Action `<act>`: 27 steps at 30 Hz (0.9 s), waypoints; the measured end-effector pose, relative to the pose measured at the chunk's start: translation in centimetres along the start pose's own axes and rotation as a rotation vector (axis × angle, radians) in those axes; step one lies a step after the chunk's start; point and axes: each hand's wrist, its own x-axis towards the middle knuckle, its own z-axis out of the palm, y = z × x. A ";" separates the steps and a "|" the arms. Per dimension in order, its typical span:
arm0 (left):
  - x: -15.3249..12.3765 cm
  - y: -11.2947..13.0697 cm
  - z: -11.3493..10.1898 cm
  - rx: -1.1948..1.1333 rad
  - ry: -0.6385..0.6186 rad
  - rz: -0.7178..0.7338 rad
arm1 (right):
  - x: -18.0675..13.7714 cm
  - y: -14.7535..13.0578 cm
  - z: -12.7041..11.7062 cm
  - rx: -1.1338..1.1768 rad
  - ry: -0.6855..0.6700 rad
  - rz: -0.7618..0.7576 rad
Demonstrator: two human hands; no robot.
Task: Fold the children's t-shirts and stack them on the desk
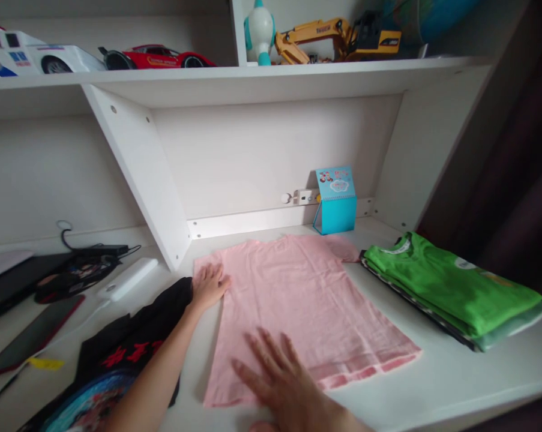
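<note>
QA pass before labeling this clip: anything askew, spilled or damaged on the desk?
Minor only. The pink T-shirt lies spread flat but skewed to the desk edge, with the left hand and right hand flat on it. The black shirt beside it is bunched, unlike the neatly folded green stack. No spill or damage visible.

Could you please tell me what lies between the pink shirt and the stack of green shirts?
Nothing but a bare strip of white desk lies between the pink shirt and the stack of green shirts; the head view shows it.
</note>
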 end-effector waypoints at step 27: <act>8.3 -6.1 -3.0 -0.305 0.002 -0.225 | 7.7 -7.7 2.1 -0.208 0.122 0.032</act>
